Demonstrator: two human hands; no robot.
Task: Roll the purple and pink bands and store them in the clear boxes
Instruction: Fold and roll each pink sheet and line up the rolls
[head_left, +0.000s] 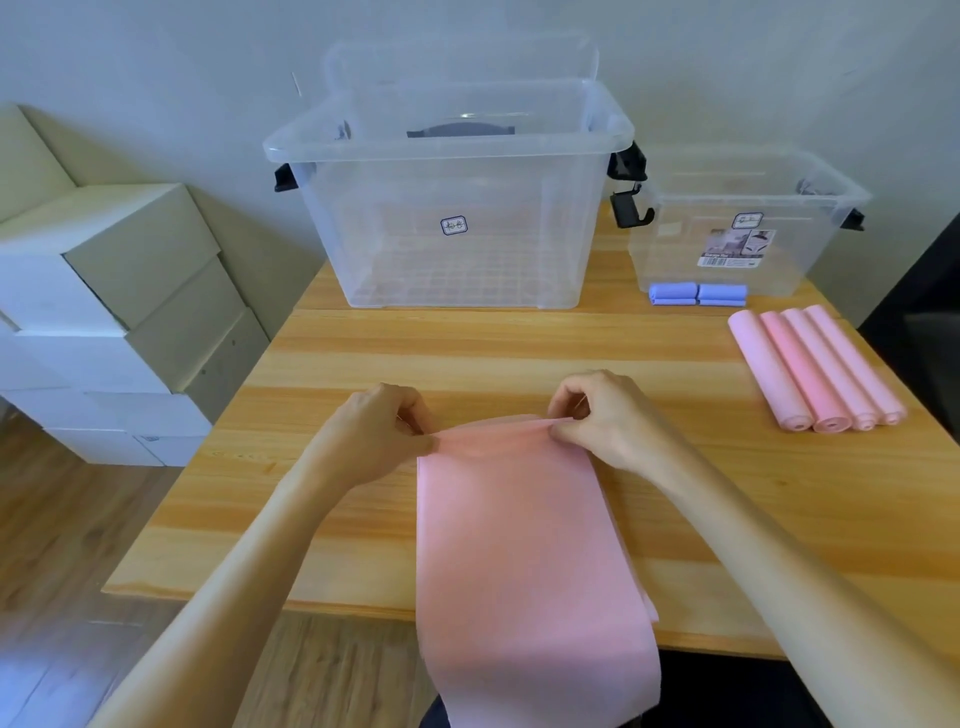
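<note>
A long pink band (524, 551) lies flat on the wooden table (363, 358) and hangs over its near edge. My left hand (374, 431) pinches the band's far left corner and my right hand (602, 415) pinches its far right corner, lifting the far edge slightly. Several rolled pink bands (815, 369) lie side by side at the right. Two rolled purple bands (697, 293) sit in front of the small clear box (748, 223). The large clear box (452, 208) stands open at the back middle and looks empty.
A clear lid (457, 57) leans against the wall behind the large box. White and beige cartons (104, 312) are stacked on the floor to the left of the table. Wooden floor shows below the table's near edge.
</note>
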